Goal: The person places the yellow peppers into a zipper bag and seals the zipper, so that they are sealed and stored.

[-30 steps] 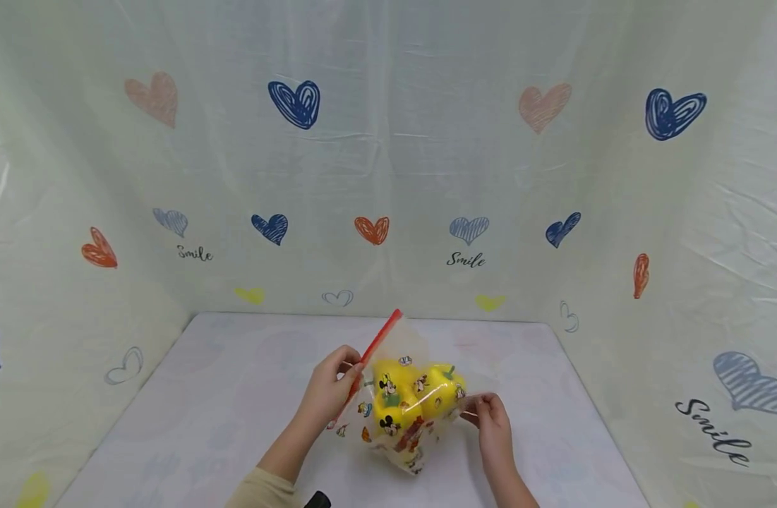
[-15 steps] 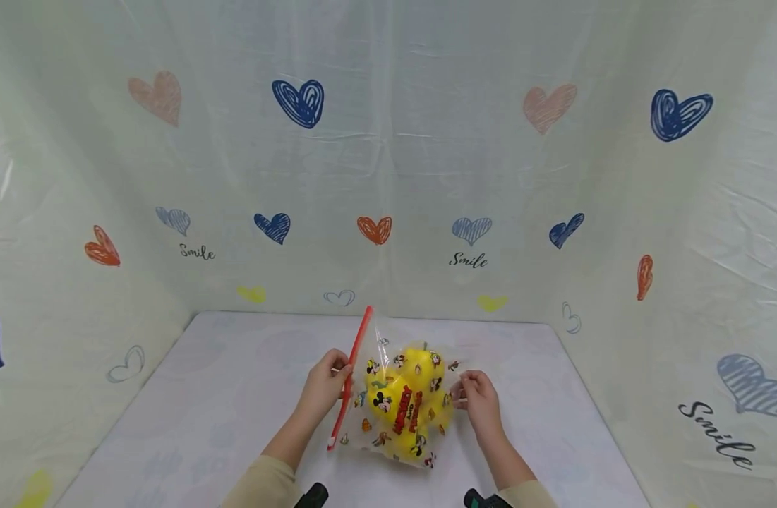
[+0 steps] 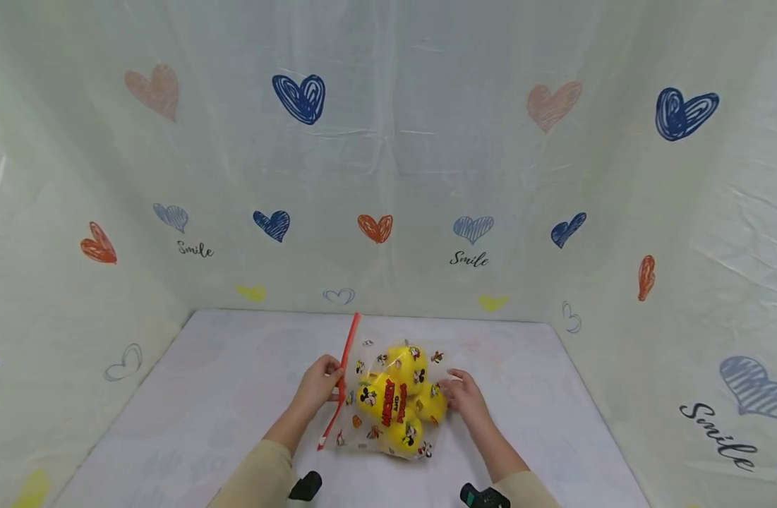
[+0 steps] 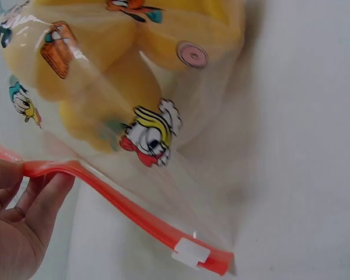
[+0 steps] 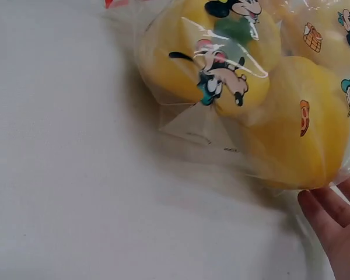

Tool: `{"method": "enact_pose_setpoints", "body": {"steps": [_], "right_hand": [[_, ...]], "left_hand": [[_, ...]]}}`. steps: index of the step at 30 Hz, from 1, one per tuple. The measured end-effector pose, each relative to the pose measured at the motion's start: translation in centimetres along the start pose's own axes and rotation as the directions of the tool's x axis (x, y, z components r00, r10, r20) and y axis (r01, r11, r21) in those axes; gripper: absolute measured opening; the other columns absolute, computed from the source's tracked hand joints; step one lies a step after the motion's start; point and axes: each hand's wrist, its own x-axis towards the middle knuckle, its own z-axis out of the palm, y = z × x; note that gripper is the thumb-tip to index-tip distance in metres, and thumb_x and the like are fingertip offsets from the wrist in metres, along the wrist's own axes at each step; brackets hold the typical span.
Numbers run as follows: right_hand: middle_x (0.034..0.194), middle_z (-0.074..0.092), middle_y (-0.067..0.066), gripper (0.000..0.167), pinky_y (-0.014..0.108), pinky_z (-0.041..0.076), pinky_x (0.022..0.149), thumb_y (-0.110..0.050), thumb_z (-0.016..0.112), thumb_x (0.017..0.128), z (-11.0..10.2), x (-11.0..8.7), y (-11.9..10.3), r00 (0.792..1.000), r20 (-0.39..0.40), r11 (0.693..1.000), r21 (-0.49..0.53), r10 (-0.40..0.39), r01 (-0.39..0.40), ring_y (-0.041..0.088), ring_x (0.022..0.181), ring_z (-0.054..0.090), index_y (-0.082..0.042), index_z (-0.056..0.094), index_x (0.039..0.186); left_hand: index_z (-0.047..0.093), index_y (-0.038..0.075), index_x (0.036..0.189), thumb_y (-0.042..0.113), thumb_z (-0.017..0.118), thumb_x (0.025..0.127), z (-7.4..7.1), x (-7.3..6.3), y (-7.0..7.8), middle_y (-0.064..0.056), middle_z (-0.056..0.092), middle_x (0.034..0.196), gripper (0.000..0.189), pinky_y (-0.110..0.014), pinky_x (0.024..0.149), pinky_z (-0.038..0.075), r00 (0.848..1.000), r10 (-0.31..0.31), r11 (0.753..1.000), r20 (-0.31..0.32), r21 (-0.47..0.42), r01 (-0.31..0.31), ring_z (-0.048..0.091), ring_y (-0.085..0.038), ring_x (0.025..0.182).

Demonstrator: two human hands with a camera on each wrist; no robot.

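Note:
A clear zip bag (image 3: pixel 397 402) printed with cartoon figures lies on the table, its mouth edged by a red zip strip (image 3: pixel 348 353). Inside are several yellow bell peppers (image 5: pixel 306 122) with green stems. My left hand (image 3: pixel 318 384) pinches the red strip near its middle, thumb on one side and fingers on the other; the left wrist view shows a white slider (image 4: pixel 191 253) at the strip's near end. At the bag's bottom end, the fingertips of my right hand (image 3: pixel 469 395) touch the plastic beside a pepper, fingers loosely extended.
The white table (image 3: pixel 236 395) runs back to a pale curtain (image 3: pixel 388 176) printed with hearts and "Smile". The curtain also flanks both sides. Dark wrist cameras (image 3: pixel 483 496) show at the lower edge of the head view.
The bag has come down flat and turned its printed front upward, its red strip shifting left. My right hand has moved slightly left and loosened from the bag's edge.

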Motion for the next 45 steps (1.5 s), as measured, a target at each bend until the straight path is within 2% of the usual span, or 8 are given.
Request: {"method": "enact_pose_setpoints", "body": {"steps": [5, 10, 17, 23, 29, 35, 38, 45], "right_hand": [[0.124, 0.057, 0.028, 0.052, 0.038, 0.055, 0.079, -0.017, 0.058, 0.097, 0.2, -0.3, 0.8, 0.994, 0.085, 0.998, -0.016, 0.064, -0.063, 0.027, 0.097, 0.062, 0.006, 0.039, 0.14], [0.139, 0.044, 0.032, 0.071, 0.044, 0.053, 0.088, -0.014, 0.066, 0.091, 0.0, -0.8, 1.4, 0.987, 0.161, 0.998, -0.052, 0.027, -0.019, 0.041, 0.118, 0.054, 0.002, 0.027, 0.149], [0.141, 0.044, 0.029, 0.08, 0.042, 0.053, 0.087, -0.015, 0.069, 0.089, 0.2, -1.1, 1.8, 0.987, 0.16, 0.996, -0.078, -0.027, 0.039, 0.04, 0.119, 0.054, -0.005, 0.021, 0.152], [0.135, 0.049, 0.028, 0.074, 0.044, 0.053, 0.087, -0.016, 0.069, 0.09, 0.0, -1.1, 1.2, 0.993, 0.109, 0.99, -0.125, -0.048, 0.061, 0.04, 0.116, 0.055, -0.002, 0.027, 0.15], [0.136, 0.05, 0.022, 0.062, 0.054, 0.043, 0.098, -0.017, 0.065, 0.094, -1.3, -1.7, -0.6, 0.993, 0.048, 0.962, -0.247, -0.111, 0.119, 0.041, 0.124, 0.048, -0.002, 0.036, 0.146], [0.143, 0.045, 0.019, 0.064, 0.056, 0.031, 0.107, -0.022, 0.068, 0.093, -3.1, -2.5, -2.6, 0.979, 0.049, 0.911, -0.359, -0.199, 0.203, 0.039, 0.132, 0.039, -0.004, 0.036, 0.147], [0.146, 0.042, 0.02, 0.066, 0.059, 0.028, 0.108, -0.026, 0.068, 0.093, -4.1, -3.2, -3.6, 0.963, 0.077, 0.865, -0.427, -0.257, 0.265, 0.04, 0.134, 0.036, -0.005, 0.037, 0.147], [0.146, 0.04, 0.02, 0.064, 0.065, 0.028, 0.104, -0.029, 0.067, 0.093, -6.6, -4.5, -5.1, 0.867, 0.197, 0.637, -0.608, -0.458, 0.475, 0.042, 0.134, 0.035, -0.004, 0.041, 0.145]], "left_hand": [[0.053, -0.002, 0.103, 0.004, 0.054, 0.099, -0.1, 0.8, -0.5, -0.011, 0.056, 0.089, 0.008, -0.032, 0.055, 0.057, 0.999, -0.042, 0.999, -0.002, 0.014, 0.042, 0.061, -0.02, 0.074], [0.052, -0.002, 0.106, 0.005, 0.053, 0.099, -0.1, 1.4, -0.6, -0.012, 0.058, 0.087, 0.01, -0.033, 0.053, 0.056, 0.997, -0.08, 0.996, 0.007, 0.037, 0.079, 0.059, -0.02, 0.069], [0.052, -0.002, 0.113, 0.009, 0.053, 0.099, -0.4, 2.1, -1.0, -0.012, 0.059, 0.087, 0.017, -0.033, 0.055, 0.056, 0.996, -0.093, 0.994, 0.014, 0.054, 0.092, 0.061, -0.02, 0.068], [0.054, -0.003, 0.113, 0.009, 0.054, 0.098, -1.0, 1.3, -1.2, -0.013, 0.062, 0.09, 0.019, -0.036, 0.061, 0.056, 0.999, -0.045, 0.993, 0.006, 0.11, 0.044, 0.063, -0.021, 0.071], [0.056, -0.001, 0.111, 0.009, 0.053, 0.097, -2.3, 0.2, -0.6, -0.015, 0.065, 0.093, 0.018, -0.034, 0.063, 0.053, 0.998, 0.055, 0.983, 0.001, 0.176, -0.054, 0.064, -0.022, 0.075], [0.058, 0.003, 0.111, 0.013, 0.056, 0.097, -3.3, -0.8, 0.7, -0.009, 0.066, 0.091, 0.017, -0.032, 0.063, 0.048, 0.996, 0.091, 0.969, 0.001, 0.23, -0.088, 0.063, -0.019, 0.077], [0.058, 0.006, 0.113, 0.016, 0.057, 0.097, -3.7, -1.4, 1.5, -0.005, 0.065, 0.092, 0.019, -0.032, 0.064, 0.048, 0.995, 0.097, 0.957, -0.001, 0.275, -0.093, 0.061, -0.019, 0.078], [0.058, 0.009, 0.119, 0.02, 0.061, 0.095, -4.7, -3.4, 2.9, -0.005, 0.064, 0.104, 0.026, -0.038, 0.073, 0.052, 0.981, 0.193, 0.903, -0.011, 0.394, -0.173, 0.061, -0.02, 0.091]]}}
